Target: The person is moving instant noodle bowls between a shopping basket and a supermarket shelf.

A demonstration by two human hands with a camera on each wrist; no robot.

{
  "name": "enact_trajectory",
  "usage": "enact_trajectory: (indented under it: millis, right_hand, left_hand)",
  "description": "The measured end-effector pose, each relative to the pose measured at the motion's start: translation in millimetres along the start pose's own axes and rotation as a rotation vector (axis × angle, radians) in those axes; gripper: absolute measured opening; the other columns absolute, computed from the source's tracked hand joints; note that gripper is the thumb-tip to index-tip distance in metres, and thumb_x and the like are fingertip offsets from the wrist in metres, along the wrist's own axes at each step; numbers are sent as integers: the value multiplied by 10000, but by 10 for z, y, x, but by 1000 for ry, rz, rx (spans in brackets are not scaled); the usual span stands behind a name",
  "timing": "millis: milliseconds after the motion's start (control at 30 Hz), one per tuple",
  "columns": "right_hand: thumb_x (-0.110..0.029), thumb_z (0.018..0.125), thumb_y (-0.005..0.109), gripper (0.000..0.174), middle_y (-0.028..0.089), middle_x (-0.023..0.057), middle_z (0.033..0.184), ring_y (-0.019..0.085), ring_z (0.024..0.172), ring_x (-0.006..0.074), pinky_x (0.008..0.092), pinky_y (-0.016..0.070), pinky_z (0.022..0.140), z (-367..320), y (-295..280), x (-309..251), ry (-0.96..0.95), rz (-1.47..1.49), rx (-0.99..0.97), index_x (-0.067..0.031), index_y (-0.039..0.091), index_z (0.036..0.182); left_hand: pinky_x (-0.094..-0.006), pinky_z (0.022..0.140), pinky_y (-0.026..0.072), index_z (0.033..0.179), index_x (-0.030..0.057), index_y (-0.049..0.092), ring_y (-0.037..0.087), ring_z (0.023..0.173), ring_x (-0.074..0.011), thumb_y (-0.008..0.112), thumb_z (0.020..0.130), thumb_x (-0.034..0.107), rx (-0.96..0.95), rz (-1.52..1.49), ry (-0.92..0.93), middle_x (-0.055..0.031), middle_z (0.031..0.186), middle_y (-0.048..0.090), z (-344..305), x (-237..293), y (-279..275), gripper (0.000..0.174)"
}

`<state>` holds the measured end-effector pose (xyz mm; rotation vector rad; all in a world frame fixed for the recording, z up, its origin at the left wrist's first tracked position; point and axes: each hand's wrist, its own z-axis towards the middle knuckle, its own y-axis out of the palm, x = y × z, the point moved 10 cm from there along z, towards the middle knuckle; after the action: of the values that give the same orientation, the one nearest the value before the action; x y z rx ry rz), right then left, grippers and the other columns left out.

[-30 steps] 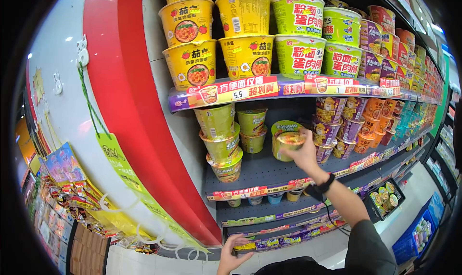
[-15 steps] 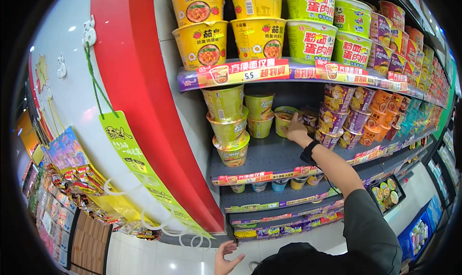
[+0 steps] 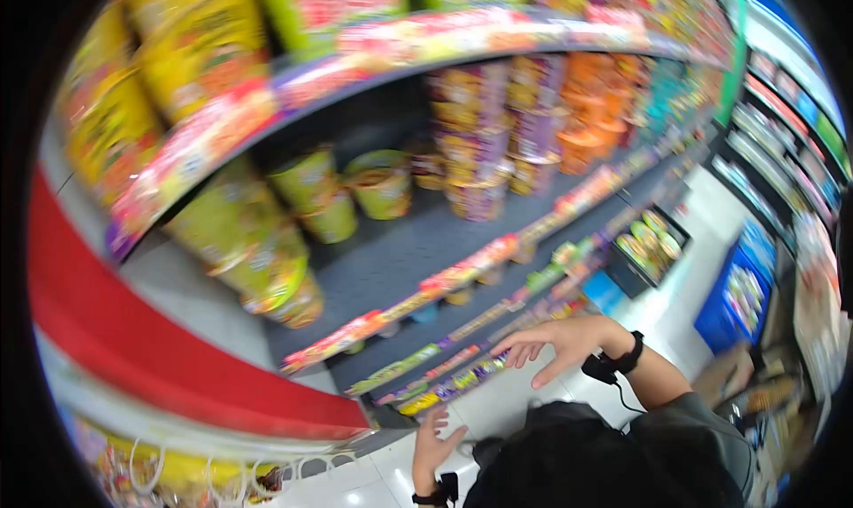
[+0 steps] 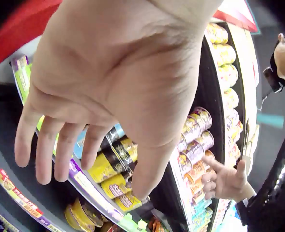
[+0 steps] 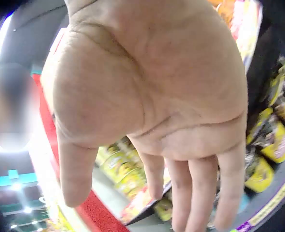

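Observation:
My right hand (image 3: pixel 569 339) is drawn back from the shelf, fingers loosely extended and holding nothing. Low in the head view, my left hand (image 3: pixel 433 450) has its fingers spread, also without anything in them. Both palms show bare in the wrist views, the left palm (image 4: pixel 118 82) and the right palm (image 5: pixel 152 92). A green noodle cup (image 3: pixel 382 188) stands alone at the back of the middle shelf (image 3: pixel 418 250). To its left are a short stack of green cups (image 3: pixel 320 201) and a taller, tilted-looking green stack (image 3: pixel 253 250) near the shelf's front edge.
Purple cups (image 3: pixel 471 152) and orange cups (image 3: pixel 591 117) are stacked farther right. Yellow tubs (image 3: pixel 200 50) fill the shelf above. A black crate of cups (image 3: pixel 635 272) and a blue basket (image 3: pixel 724 286) sit on the floor. A red pillar (image 3: pixel 169 357) borders the left.
My right hand has left the green cup on the shelf and come back toward my body. The head view has swung right and tilted, with blur. My left hand stays low and unoccupied.

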<state>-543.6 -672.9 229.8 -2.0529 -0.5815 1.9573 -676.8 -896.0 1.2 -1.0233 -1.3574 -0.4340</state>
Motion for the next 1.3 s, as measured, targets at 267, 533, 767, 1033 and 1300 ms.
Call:
enact_trajectory:
  millis: [267, 533, 767, 1033, 1300]
  right_hand:
    - [-407, 846, 768, 618, 682, 254, 1208, 653, 1115, 433, 506, 535, 939, -3146, -923, 3028, 970, -538, 833, -72, 582, 1331]
    - [-534, 822, 760, 673, 740, 181, 1035, 722, 953, 338, 452, 601, 769, -5521, 573, 5326, 1269, 268, 343, 9, 695, 1214]
    - [-314, 872, 746, 433, 726, 129, 875, 698, 680, 216, 383, 558, 550, -7033, 579, 6332, 1267, 600, 1023, 26, 708, 1136]
    - [-265, 891, 746, 375, 706, 101, 873, 691, 695, 199, 340, 537, 535, -7820, 7, 6424, 1146, 743, 1314, -9, 669, 1155]
    - [-196, 931, 711, 199, 671, 36, 849, 646, 665, 146, 289, 515, 540, -8871, -78, 6623, 1167, 910, 1543, -64, 663, 1072]
  left_hand:
    - [-437, 902, 559, 1364, 3, 548, 675, 1083, -351, 931, 696, 411, -281, 318, -74, -239, 1241, 669, 702, 324, 1555, 872]
    - [-457, 1021, 503, 1371, 19, 554, 631, 1211, -410, 855, 729, 505, -375, 672, -113, -278, 1299, 644, 948, 441, 3347, 860]
    - [-453, 1024, 503, 1391, 29, 555, 631, 1221, -385, 810, 749, 569, -573, 705, -138, -263, 1310, 645, 1010, 1072, 4904, 877]
    - [-498, 1065, 474, 1392, 51, 565, 570, 1259, -471, 817, 681, 604, -651, 1018, -115, -277, 1339, 616, 1772, 1009, 6238, 936]
    - [-512, 822, 497, 1141, 55, 625, 636, 925, -379, 821, 683, 284, -503, 592, 195, -170, 910, 645, 3406, 1727, 8223, 548]
